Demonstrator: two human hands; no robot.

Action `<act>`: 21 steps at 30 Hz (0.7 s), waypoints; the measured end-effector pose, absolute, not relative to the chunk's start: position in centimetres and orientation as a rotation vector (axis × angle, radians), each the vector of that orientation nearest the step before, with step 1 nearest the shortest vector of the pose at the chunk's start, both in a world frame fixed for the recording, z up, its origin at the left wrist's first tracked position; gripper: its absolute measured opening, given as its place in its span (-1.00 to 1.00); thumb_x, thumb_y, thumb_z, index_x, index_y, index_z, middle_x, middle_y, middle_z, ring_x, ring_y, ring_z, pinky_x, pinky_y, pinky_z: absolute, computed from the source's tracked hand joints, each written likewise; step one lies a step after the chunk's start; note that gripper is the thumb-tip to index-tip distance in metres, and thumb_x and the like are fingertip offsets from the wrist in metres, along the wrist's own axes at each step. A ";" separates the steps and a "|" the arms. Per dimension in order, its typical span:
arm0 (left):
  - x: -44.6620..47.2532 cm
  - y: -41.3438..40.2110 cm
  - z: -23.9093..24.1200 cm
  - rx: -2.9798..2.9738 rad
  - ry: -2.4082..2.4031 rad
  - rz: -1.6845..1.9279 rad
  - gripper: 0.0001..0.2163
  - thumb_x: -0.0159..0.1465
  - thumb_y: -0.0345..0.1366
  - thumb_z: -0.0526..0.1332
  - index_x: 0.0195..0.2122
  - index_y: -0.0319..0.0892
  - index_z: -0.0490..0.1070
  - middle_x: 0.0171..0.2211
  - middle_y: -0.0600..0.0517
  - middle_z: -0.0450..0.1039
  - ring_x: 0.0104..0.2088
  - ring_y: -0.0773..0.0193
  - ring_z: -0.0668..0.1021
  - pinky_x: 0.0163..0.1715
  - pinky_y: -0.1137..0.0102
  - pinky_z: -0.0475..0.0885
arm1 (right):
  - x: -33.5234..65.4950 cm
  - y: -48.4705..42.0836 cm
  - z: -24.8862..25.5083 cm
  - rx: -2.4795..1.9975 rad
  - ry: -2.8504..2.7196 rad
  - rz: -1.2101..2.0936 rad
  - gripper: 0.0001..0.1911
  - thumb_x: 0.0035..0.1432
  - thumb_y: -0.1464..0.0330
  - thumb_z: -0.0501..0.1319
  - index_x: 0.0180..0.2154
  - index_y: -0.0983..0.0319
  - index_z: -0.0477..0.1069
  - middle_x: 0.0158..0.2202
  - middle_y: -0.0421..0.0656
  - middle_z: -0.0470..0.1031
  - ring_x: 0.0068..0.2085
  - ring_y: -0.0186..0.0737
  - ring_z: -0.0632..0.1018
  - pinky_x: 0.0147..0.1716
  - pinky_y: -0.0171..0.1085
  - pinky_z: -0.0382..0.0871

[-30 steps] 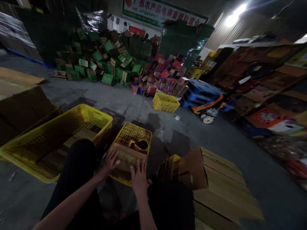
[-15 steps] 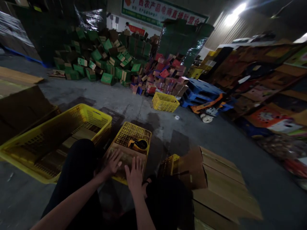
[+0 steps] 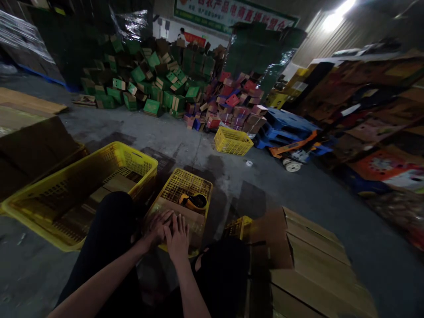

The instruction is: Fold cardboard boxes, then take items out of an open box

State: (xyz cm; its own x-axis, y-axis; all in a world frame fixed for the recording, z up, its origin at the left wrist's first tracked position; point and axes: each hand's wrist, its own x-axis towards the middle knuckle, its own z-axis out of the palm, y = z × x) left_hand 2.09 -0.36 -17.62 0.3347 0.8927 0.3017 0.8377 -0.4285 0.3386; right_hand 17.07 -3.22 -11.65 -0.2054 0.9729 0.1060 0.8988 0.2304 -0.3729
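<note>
Between my knees an upturned yellow crate (image 3: pixel 187 180) carries a cardboard box (image 3: pixel 194 221), with clear tape faintly shining on its top. My left hand (image 3: pixel 158 227) lies on the left part of the box, fingers stretched out. Beside it, touching or nearly touching, my right hand (image 3: pixel 178 234) rests flat with its fingers extended. Just beyond the box, a yellow and black tape dispenser (image 3: pixel 193 201) lies on the crate's grid. The box's near side is partly hidden by my hands.
A large yellow crate (image 3: pixel 139 164) with cardboard boxes inside stands at left. Flattened cardboard (image 3: pixel 318 251) is stacked at right. Farther off are another yellow crate (image 3: pixel 233 141), a tape roll (image 3: pixel 249 163), an orange pallet jack (image 3: pixel 294 145), blue pallets (image 3: pixel 288 120) and piled green boxes (image 3: pixel 152 107).
My right hand has slid left across the box towards my left hand, so the two are now close together. The view has shifted slightly.
</note>
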 end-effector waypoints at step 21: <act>-0.7 -0.2 -16.0 2.064 1.922 0.945 -0.48 0.46 -0.11 -0.05 0.40 -0.13 0.10 0.36 -0.08 0.22 0.35 0.12 0.28 0.31 0.22 0.23 | 23.0 -2.7 -13.5 -1.972 -1.969 0.180 -0.14 0.39 -0.09 -0.21 0.37 0.45 0.08 0.41 0.12 0.09 0.43 0.04 0.09 0.31 0.01 0.12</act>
State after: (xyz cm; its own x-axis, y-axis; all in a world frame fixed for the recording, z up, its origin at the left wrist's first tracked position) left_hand -0.71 -0.17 -16.05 -0.0295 0.9435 0.3301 0.8375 -0.1569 0.5234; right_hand 23.03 -2.68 -13.48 0.0277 0.9878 0.1530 0.9438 0.0246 -0.3297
